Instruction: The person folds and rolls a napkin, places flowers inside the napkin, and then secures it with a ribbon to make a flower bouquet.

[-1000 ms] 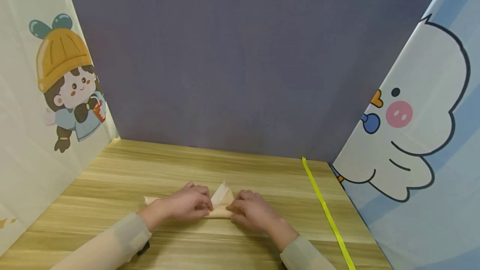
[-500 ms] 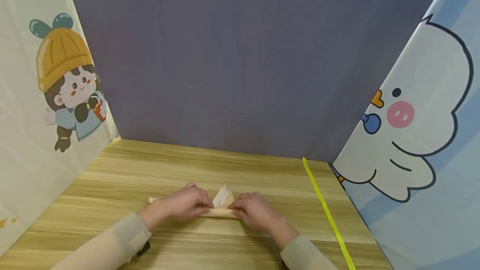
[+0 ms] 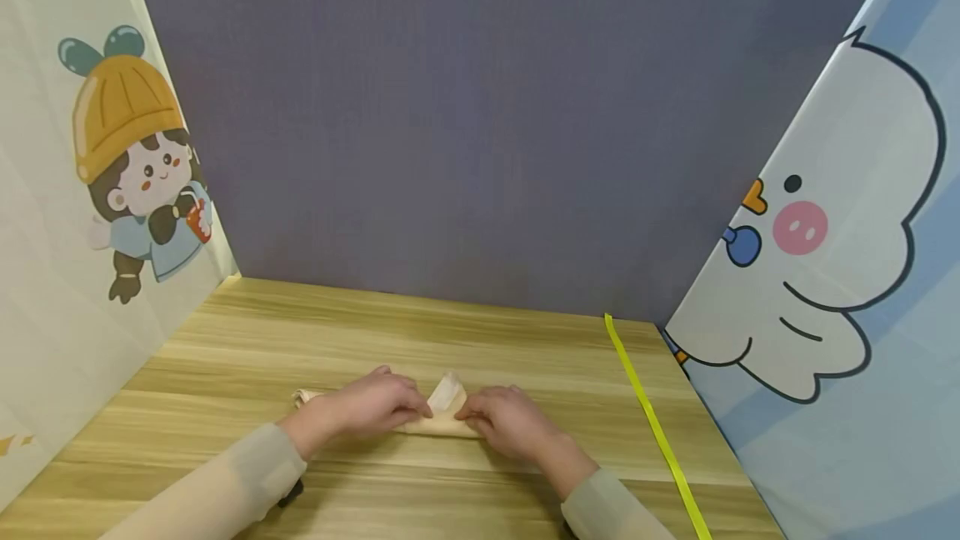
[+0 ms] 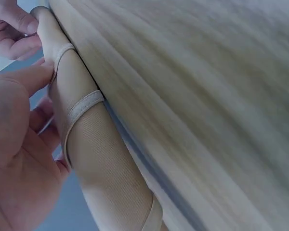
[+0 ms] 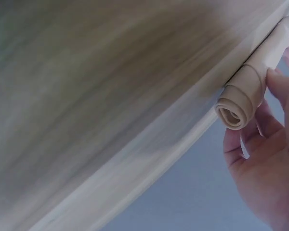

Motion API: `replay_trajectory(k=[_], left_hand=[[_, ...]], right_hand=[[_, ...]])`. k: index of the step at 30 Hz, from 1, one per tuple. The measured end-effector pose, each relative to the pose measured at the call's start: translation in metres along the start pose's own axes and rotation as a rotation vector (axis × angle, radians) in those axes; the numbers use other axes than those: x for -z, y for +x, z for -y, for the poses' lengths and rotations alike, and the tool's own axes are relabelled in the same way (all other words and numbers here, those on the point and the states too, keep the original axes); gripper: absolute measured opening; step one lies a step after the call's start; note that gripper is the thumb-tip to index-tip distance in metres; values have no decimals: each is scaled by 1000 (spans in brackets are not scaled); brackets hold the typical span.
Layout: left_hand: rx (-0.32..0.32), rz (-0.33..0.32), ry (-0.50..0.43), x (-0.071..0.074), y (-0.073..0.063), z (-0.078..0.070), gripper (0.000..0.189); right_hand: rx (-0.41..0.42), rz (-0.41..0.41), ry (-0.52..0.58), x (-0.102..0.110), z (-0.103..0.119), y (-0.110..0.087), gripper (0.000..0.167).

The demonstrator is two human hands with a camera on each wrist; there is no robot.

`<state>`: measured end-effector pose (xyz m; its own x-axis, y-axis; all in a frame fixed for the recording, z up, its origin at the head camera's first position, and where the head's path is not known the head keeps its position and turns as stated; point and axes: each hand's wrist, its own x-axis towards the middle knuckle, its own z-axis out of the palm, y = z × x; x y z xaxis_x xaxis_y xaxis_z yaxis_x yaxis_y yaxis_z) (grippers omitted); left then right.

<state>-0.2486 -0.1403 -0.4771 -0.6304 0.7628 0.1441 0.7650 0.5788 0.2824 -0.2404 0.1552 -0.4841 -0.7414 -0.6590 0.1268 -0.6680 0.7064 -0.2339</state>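
Head view: both of my hands grip a beige cloth roll [image 3: 441, 426] that lies left to right across the wood-grained surface [image 3: 420, 490], at its near middle. My left hand [image 3: 375, 403] pinches the roll left of centre, thumb and fingertips closed on it; my right hand [image 3: 513, 423] pinches it just to the right, leaving a short stretch of cloth bare in between. On the far side of that gap, a pale, pointed flap [image 3: 447, 394] shows. Past my left wrist, the left end of the roll juts out.

Left wrist view: slanting, stitched edges wind around the roll, with my thumb pressed to its side and my right fingers touching it farther along. Right wrist view: the right end shows a spiral of layers [image 5: 232, 115] beside my gripping thumb and fingers.

Pale sleeves [image 3: 225, 482] cover my forearms. To the right, well apart from the roll, a yellow strip [image 3: 654, 423] runs from the far edge to the near side. A dark panel [image 3: 480, 123] stands at the far side, flanked by a cartoon child [image 3: 142, 165] on the left and a white cartoon bird [image 3: 840, 265] on the right.
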Motion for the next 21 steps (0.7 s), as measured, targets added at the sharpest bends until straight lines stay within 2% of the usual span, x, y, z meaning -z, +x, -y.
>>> replay_trajectory(k=[3, 8, 12, 17, 21], left_hand=[[-12, 4, 29, 0, -1, 0, 20], [-42, -20, 26, -1, -1, -1, 31], [-85, -45, 53, -1, 1, -3, 20], [-62, -49, 32, 0, 3, -4, 18], [-41, -28, -8, 0, 3, -4, 23]], right_hand=[[3, 13, -13, 2, 1, -2, 16], [50, -8, -24, 4, 1, -3, 26], [62, -5, -46, 3, 2, -3, 22], [29, 7, -44, 3, 3, -2, 21], [57, -21, -27, 2, 2, -1, 23]])
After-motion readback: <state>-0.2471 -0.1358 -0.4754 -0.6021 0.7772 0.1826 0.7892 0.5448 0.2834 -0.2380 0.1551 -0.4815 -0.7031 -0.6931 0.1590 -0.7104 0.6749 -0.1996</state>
